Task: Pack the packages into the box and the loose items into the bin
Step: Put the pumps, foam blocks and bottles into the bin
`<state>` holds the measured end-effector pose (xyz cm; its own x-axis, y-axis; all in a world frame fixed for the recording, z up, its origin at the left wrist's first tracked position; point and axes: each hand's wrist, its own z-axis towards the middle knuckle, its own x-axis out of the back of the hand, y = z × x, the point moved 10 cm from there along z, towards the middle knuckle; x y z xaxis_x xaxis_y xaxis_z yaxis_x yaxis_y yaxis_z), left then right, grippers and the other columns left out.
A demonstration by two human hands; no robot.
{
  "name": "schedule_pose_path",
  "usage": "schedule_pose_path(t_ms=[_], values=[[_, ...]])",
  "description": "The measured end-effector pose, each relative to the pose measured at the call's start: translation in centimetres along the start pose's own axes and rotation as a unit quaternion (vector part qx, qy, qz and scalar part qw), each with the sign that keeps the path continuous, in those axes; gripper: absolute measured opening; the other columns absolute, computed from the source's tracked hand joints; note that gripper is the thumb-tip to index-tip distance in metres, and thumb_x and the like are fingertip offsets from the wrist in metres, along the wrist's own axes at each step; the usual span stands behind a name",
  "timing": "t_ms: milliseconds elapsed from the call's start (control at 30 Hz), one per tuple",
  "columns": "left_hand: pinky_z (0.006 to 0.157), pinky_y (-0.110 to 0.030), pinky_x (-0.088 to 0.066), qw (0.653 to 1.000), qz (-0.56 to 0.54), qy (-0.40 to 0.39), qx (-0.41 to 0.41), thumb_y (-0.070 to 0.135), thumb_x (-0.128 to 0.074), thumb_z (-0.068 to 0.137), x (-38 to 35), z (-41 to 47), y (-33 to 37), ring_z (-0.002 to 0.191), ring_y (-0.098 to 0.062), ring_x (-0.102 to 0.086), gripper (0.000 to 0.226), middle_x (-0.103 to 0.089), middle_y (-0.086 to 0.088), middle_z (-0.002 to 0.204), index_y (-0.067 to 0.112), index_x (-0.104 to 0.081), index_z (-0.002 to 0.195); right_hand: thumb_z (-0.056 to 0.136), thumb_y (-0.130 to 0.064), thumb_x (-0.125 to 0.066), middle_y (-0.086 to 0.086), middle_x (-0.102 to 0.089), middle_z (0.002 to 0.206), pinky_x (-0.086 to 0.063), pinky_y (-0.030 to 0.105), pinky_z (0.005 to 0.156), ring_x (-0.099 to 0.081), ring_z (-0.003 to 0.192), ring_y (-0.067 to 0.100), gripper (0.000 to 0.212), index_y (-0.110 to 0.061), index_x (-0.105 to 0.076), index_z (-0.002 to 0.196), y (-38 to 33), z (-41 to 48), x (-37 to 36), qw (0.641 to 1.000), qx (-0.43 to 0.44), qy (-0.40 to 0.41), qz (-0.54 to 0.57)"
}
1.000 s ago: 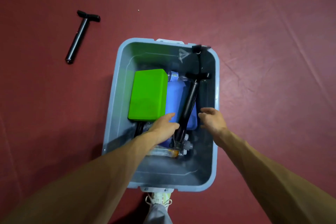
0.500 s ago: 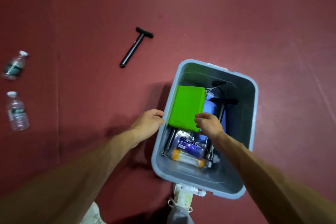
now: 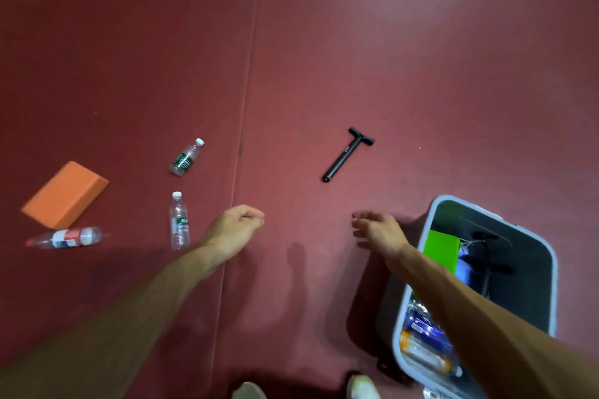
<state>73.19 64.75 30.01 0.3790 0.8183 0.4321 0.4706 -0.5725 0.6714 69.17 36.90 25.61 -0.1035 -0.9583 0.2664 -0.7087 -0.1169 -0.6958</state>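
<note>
1. Floor [image 3: 421, 74]: dark red sheet, matt and smooth, with a seam.
2. Bin [image 3: 547, 256], near right: grey-blue plastic, smooth, slight sheen on the rim.
3. Orange block [image 3: 64, 194], left: matt, looks like foam.
4. Green block [image 3: 442, 249] in the bin: matt, foam-like too.
5. Far bottle [image 3: 186, 157], near bottle [image 3: 179, 222], left bottle [image 3: 66, 237]: clear plastic, glossy.
6. Pump [image 3: 345, 155]: black, mostly matt; can't tell metal or plastic.

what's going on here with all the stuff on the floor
A person is packing loose items into a grey bin, which already holds a green block. Both hands are empty: the left hand and right hand hover over the red floor beside the bin. A black pump, three water bottles and an orange block lie on the floor, not yet packed.
</note>
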Motion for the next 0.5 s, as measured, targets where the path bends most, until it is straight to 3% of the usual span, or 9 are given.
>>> schedule_pose_path(t_ms=[100,300,367,433,500], values=[[0.087,-0.027,-0.043,1.000,-0.002,0.023,-0.008,0.019,-0.060,0.085,2.6,2.2,1.7,0.093,-0.017,-0.062,0.012,-0.064,0.008,0.082,0.029,-0.066,0.081,0.091,-0.007,-0.055,0.002,-0.058,0.081,-0.045,0.026,0.062,-0.053,0.074,0.017,0.012,-0.014,-0.060,0.099,-2.0,1.5,-0.2,1.000,0.003,-0.002,-0.026],[0.094,-0.034,-0.049,1.000,-0.021,-0.002,-0.012,0.025,-0.061,0.077,-0.2,10.7,5.5,0.096,-0.019,-0.067,0.008,-0.069,0.007,0.087,0.027,-0.069,0.079,0.089,-0.013,-0.060,0.003,-0.063,0.084,-0.050,0.032,0.068,-0.058,0.078,0.020,0.010,-0.017,-0.063,0.097,-2.9,9.0,2.7,0.998,-0.024,0.018,-0.063],[0.087,-0.031,-0.051,0.999,-0.042,-0.004,0.000,0.024,-0.060,0.075,-1.6,14.9,7.0,0.092,-0.020,-0.068,0.008,-0.069,0.007,0.084,0.027,-0.068,0.076,0.089,-0.015,-0.060,0.004,-0.062,0.079,-0.049,0.031,0.066,-0.058,0.074,0.020,0.004,-0.018,-0.063,0.088,-3.0,12.7,3.9,0.997,-0.044,0.025,-0.066],[0.071,-0.023,-0.048,0.998,-0.055,0.001,0.019,0.013,-0.057,0.084,-2.9,19.9,8.3,0.085,-0.021,-0.067,0.018,-0.067,0.006,0.080,0.027,-0.065,0.076,0.089,-0.017,-0.061,0.006,-0.060,0.076,-0.049,0.032,0.065,-0.057,0.071,0.021,0.008,-0.018,-0.062,0.081,-2.9,17.4,5.1,0.995,-0.069,0.030,-0.068],[0.064,-0.019,-0.043,0.998,-0.055,0.017,0.039,0.007,-0.054,0.088,-4.1,24.9,8.9,0.081,-0.020,-0.064,0.025,-0.065,0.004,0.075,0.027,-0.063,0.075,0.089,-0.019,-0.061,0.007,-0.061,0.077,-0.053,0.038,0.069,-0.058,0.071,0.023,0.012,-0.019,-0.061,0.076,-2.2,22.5,5.6,0.993,-0.095,0.027,-0.071]])
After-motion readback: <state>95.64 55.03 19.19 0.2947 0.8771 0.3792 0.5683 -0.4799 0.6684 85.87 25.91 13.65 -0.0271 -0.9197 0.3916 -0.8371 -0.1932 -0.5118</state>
